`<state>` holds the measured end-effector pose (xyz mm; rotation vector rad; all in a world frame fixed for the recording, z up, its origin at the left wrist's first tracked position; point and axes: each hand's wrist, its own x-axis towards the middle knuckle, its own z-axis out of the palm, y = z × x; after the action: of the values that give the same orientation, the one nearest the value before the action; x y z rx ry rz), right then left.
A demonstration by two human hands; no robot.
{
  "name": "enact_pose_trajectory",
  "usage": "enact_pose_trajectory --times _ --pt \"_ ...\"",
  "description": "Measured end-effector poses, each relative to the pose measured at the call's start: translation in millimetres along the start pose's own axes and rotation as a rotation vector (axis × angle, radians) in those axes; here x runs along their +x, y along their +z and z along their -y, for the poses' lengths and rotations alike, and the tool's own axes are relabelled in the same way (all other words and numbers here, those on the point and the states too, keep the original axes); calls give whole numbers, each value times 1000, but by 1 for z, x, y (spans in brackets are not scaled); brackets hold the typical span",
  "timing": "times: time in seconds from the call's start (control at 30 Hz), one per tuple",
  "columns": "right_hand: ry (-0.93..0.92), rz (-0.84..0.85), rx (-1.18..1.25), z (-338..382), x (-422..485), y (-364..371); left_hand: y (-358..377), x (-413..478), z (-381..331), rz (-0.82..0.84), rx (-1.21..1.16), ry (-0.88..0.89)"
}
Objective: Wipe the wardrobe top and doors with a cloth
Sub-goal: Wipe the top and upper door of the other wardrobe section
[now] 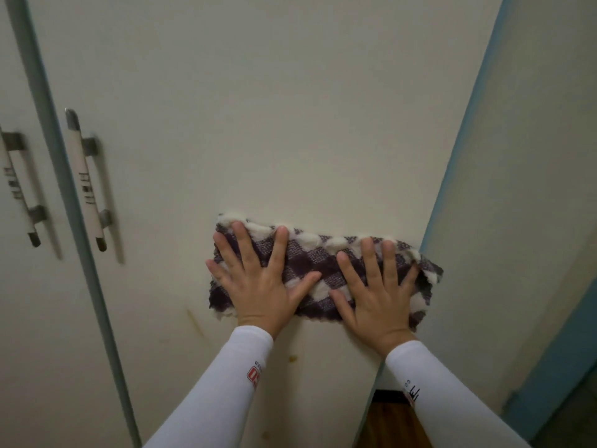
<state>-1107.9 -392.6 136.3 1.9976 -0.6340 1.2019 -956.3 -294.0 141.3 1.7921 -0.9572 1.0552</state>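
A purple-and-white checked cloth (318,265) lies folded flat against the cream wardrobe door (258,124), near the door's right edge. My left hand (258,279) presses on the cloth's left half with fingers spread and straight. My right hand (374,292) presses on its right half in the same way. Both arms wear white sleeves. The cloth's right end reaches the door's edge.
A second wardrobe door (19,286) stands to the left, past a grey-green strip. Each door carries a long bar handle (85,179), the other handle (19,189) further left. A cream wall with blue trim (517,189) stands right. Brown floor (394,425) shows below.
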Motion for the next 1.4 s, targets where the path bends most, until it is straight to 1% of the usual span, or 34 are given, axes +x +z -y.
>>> enact_pose_trajectory --times 0.13,0.3,0.47,0.63,0.77,0.97,1.23,1.4 --pt "-37 0 0 16 -8 2 2 -18 14 34 -33 -80" --pt "-49 -7 30 40 -9 6 -5 -24 37 79 -26 -100" --pt "-92 -32 19 87 7 12 -14 -25 82 96 -17 -159" --pt "-141 -73 23 135 32 13 -29 -13 139 114 -23 -156" --pt "-140 -96 27 162 54 14 -38 3 167 120 -14 -173" --pt "-135 -123 13 174 61 17 -41 3 176 115 -77 -126" --pt "-134 -61 -32 179 35 21 -36 -13 182 159 -64 -40" --pt "-113 -40 -46 182 30 23 -36 -22 182 228 -89 -65"
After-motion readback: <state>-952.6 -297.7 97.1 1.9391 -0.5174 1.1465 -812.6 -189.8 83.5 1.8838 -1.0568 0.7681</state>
